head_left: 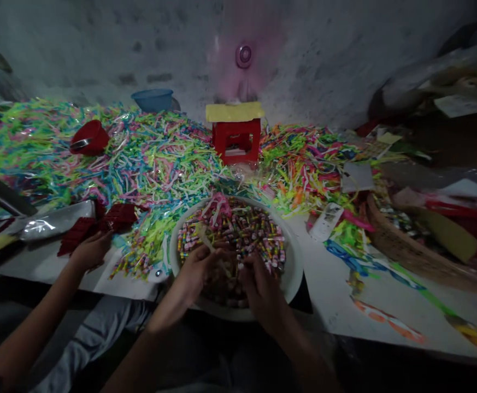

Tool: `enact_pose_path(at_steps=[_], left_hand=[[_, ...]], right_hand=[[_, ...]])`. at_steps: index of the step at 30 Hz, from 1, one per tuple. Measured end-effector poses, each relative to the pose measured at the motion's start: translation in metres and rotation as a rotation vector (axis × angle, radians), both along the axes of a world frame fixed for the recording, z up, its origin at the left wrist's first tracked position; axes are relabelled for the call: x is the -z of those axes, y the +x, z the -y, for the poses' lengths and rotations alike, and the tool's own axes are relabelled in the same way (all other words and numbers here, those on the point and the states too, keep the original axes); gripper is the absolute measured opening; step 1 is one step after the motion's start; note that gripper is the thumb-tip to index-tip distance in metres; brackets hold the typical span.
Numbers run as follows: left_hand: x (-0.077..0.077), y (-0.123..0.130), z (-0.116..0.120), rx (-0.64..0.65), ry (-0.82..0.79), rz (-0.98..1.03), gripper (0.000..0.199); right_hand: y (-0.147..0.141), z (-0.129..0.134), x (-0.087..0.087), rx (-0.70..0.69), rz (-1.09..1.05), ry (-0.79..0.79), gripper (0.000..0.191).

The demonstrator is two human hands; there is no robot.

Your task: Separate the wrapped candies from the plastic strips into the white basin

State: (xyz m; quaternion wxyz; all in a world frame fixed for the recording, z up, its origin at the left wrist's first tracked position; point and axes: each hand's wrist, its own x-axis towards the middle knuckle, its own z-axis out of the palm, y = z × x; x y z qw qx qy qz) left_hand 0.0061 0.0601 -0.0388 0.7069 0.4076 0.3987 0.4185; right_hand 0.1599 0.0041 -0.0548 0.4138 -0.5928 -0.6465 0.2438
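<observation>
A round white basin (298, 262) in front of me holds a heap of small cylindrical pieces (258, 229) with coloured bands. A tangle of pink strips (218, 207) lies on the heap near the far rim. Over the left half of the basin, my left hand (195, 273) is closed, and a pale, thin strip (205, 237) sticks up from its fingers. My right hand (263, 286) is curled over the right half, fingertips pressed together. Whatever it pinches is hidden or too small to make out. Both hands are close together, low over the pieces.
At left, another person's hand (93, 251) is beside dark red ridged blocks (78, 234). Piles of bright strips (160, 150) cover the table's back. A red stool (236, 139), a red bowl (90, 137), a blue basin (153, 100) and a woven tray (410, 251) stand around.
</observation>
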Motion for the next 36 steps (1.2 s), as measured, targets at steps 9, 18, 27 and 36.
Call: enact_pose_path(at_steps=[9,18,27,36], left_hand=[[0.003,0.000,0.001,-0.070,-0.004,0.079,0.044],[0.004,0.000,0.001,-0.095,0.007,0.070,0.043],[0.000,0.002,0.003,-0.120,0.026,0.021,0.043],[-0.006,0.003,0.004,-0.114,0.035,0.029,0.031]], right_hand=[[-0.001,0.004,0.009,-0.078,0.207,0.110,0.016],[-0.005,0.006,0.005,-0.035,0.225,0.051,0.014],[-0.007,0.005,0.013,0.029,0.236,0.170,0.011],[-0.009,0.003,0.023,0.132,0.321,0.313,0.016]])
